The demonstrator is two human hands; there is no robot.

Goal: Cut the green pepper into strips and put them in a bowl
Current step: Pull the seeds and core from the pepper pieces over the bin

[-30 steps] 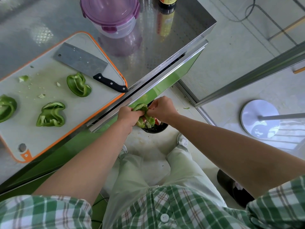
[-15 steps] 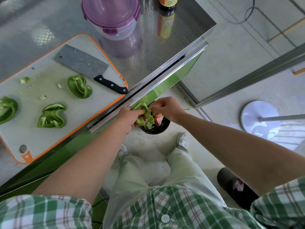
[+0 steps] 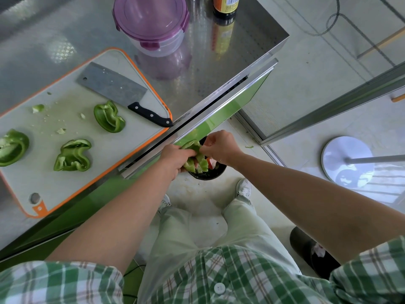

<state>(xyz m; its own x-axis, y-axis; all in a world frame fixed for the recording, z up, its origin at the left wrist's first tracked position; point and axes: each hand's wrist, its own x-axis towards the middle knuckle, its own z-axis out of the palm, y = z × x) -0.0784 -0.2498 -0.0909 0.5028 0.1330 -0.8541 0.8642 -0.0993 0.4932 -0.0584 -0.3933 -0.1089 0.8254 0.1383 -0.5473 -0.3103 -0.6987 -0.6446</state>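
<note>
Just off the front edge of the steel desk (image 3: 219, 62), above a black bin (image 3: 206, 177) on the floor, both hands hold one pepper piece (image 3: 201, 161). The left hand (image 3: 175, 159) grips its near side, fingers (image 3: 188, 152) curled round it. The right hand (image 3: 221, 145) pinches the far edge, its fingers bent tight on the flesh. The piece looks ragged and pale on its inner face, and it hangs over the mouth of the bin, where red and white scraps show.

On the desk lies a cutting board (image 3: 131, 137) with an orange rim. Three more pepper chunks rest on it, well apart from each other: one near the middle (image 3: 109, 117), one closer to the front edge (image 3: 73, 155) and one at the far left (image 3: 12, 147). Small green and white crumbs are scattered between them. A cleaver (image 3: 114, 88) lies flat on the board's far corner, its black handle pointing toward the desk edge. Behind the board stands a lidded purple container (image 3: 151, 20), with a dark bottle (image 3: 225, 5) beside it.
</note>
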